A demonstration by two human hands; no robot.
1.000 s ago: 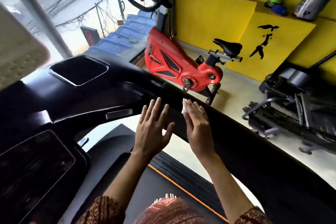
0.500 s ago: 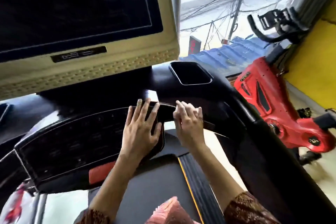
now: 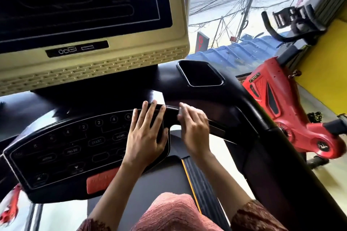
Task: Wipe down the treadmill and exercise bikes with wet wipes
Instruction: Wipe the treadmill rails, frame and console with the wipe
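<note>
I stand on the treadmill, facing its black control panel (image 3: 75, 146) under a beige-framed screen (image 3: 84, 5). My left hand (image 3: 144, 133) lies flat with straight fingers on the panel's right end. My right hand (image 3: 193, 127) curls over the short black handlebar (image 3: 217, 130) just right of the panel. A small white edge of the wet wipe (image 3: 179, 113) shows at its fingertips; the hand hides the rest. The red exercise bike (image 3: 277, 103) stands to the right, by the window.
A black tray recess (image 3: 201, 73) sits in the console above my right hand. The thick black side rail (image 3: 262, 137) runs down to the right. The belt (image 3: 159, 180) lies below, and a red stop button (image 3: 101, 182) sits on the panel's lower edge. A yellow wall (image 3: 323, 73) is beyond the bike.
My view swung left from the side rail to the console. Both hands moved from the rail to the panel's right end and handlebar, then stayed there over the last half second.
</note>
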